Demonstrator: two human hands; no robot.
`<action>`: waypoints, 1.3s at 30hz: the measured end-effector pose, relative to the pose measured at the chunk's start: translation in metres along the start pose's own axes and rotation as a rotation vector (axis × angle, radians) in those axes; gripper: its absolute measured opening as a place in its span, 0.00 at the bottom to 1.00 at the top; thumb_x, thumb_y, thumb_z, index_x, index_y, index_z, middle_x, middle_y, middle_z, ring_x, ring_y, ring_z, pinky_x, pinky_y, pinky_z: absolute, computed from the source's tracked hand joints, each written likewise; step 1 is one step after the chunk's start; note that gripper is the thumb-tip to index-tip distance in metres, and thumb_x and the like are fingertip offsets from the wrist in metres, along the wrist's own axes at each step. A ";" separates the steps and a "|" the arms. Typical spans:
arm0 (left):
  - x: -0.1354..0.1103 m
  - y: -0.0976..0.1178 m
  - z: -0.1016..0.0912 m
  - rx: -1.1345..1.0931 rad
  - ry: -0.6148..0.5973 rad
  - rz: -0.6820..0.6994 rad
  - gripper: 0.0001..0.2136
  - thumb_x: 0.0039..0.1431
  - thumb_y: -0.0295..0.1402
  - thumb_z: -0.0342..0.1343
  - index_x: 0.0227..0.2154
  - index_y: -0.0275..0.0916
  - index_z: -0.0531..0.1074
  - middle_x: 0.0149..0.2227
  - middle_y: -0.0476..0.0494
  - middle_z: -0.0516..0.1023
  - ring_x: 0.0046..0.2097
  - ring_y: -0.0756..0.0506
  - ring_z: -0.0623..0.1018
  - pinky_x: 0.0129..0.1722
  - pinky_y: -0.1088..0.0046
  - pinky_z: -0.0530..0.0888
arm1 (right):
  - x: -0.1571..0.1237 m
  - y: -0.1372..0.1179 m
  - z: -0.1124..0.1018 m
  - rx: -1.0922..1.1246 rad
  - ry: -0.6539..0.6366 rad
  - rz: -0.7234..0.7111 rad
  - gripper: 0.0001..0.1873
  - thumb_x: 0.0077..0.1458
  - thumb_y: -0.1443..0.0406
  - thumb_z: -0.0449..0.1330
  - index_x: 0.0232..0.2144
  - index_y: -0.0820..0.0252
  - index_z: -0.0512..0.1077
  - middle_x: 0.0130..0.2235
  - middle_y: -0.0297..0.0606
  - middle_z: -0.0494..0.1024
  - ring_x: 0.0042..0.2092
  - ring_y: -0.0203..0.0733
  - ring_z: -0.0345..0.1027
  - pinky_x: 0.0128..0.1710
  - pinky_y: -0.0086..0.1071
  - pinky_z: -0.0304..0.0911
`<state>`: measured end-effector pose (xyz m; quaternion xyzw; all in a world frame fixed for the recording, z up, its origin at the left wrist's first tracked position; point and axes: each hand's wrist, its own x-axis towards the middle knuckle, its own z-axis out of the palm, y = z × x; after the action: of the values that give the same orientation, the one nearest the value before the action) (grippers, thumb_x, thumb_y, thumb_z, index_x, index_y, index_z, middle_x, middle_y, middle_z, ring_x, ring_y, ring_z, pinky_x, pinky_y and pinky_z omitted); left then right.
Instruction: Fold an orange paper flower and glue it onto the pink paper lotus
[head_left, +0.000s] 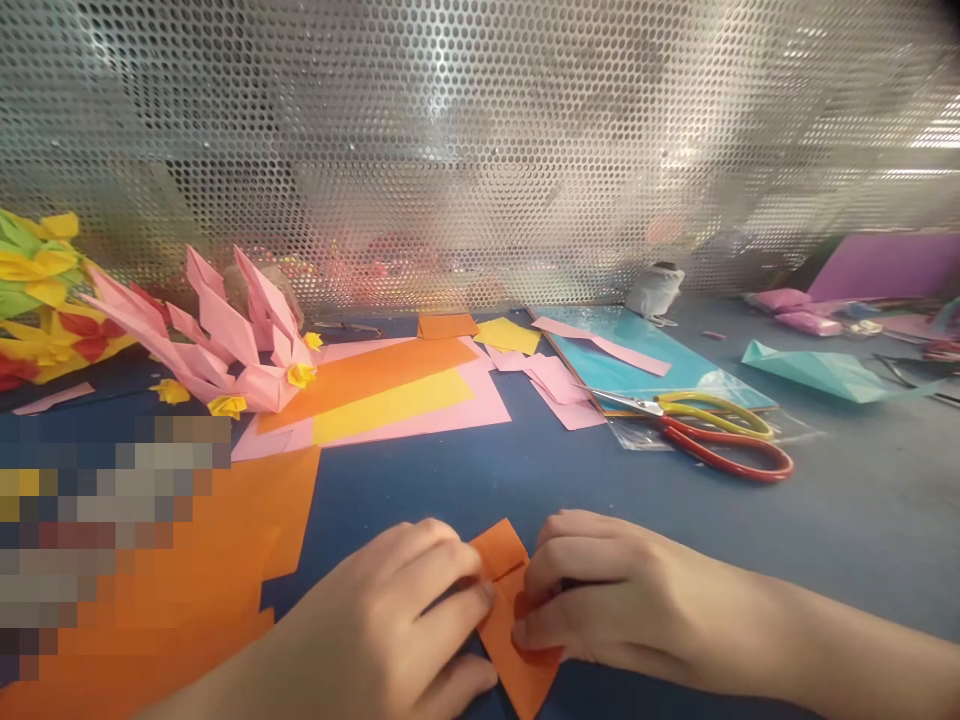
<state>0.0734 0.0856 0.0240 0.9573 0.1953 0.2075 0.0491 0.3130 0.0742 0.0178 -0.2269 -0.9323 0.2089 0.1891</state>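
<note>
A small piece of folded orange paper [511,640] lies tilted on the dark blue table top between both hands, close to the front. My left hand [405,610] grips its left edge with bent fingers, the thumb low beside it. On the opposite edge, my right hand [607,590] pinches a raised flap of the paper between thumb and fingers. A dark crease line crosses the upper part of the piece. The undersides of the fingers are hidden. Beyond the right hand rest scissors [705,430] with one red and one yellow handle loop, blades pointing left.
Large orange sheets [195,590] spread at the left. Behind them are pink, orange and yellow papers [397,390] and a pink origami piece [240,350]. A blue paper pack [645,350] and a teal folded sheet [825,372] lie at right. A perforated metal panel [450,130] stands along the back.
</note>
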 end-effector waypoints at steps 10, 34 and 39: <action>-0.004 0.004 0.021 -0.358 0.111 -0.232 0.08 0.60 0.30 0.56 0.25 0.40 0.73 0.32 0.50 0.77 0.35 0.49 0.76 0.36 0.77 0.73 | 0.004 -0.005 0.013 0.420 0.165 0.475 0.02 0.55 0.66 0.64 0.32 0.59 0.76 0.31 0.33 0.76 0.31 0.33 0.69 0.32 0.23 0.65; 0.004 0.008 0.014 -0.441 -0.055 -0.528 0.10 0.52 0.24 0.62 0.34 0.44 0.70 0.36 0.54 0.76 0.40 0.47 0.75 0.40 0.75 0.70 | 0.008 -0.014 0.017 0.217 0.181 0.598 0.07 0.53 0.73 0.60 0.30 0.56 0.75 0.27 0.30 0.70 0.29 0.32 0.61 0.29 0.23 0.59; 0.001 0.006 0.016 -0.454 -0.003 -0.548 0.15 0.44 0.29 0.68 0.33 0.44 0.69 0.35 0.55 0.76 0.37 0.46 0.76 0.36 0.74 0.72 | 0.006 -0.015 0.012 0.256 0.157 0.546 0.10 0.57 0.71 0.56 0.39 0.55 0.74 0.29 0.31 0.72 0.29 0.32 0.63 0.29 0.24 0.60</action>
<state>0.0834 0.0801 0.0116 0.8343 0.3937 0.2231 0.3149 0.2971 0.0614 0.0164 -0.4589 -0.7854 0.3496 0.2245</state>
